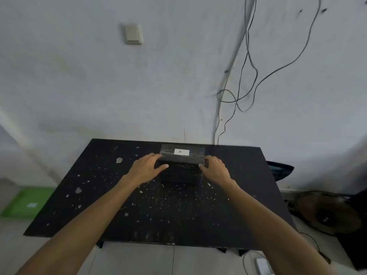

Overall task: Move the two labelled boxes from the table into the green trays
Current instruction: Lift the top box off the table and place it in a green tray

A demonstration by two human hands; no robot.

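Observation:
A black box (181, 169) with a white label marked "A" on its top stands near the far edge of the black table (119, 215). My left hand (148, 167) presses against the box's left side, fingers over the top edge and thumb on the front. My right hand (215, 169) grips the box's right side the same way. The box rests on the table. A green tray (25, 201) with a small white label lies on the floor to the left of the table. I see only this one box and one tray.
The table top is speckled with pale chips and scratches. Cables (246, 76) hang down the white wall behind. A round dark object (327, 213) and a dark bag lie on the floor at the right. A white plug strip (262, 264) sits by the table's near right corner.

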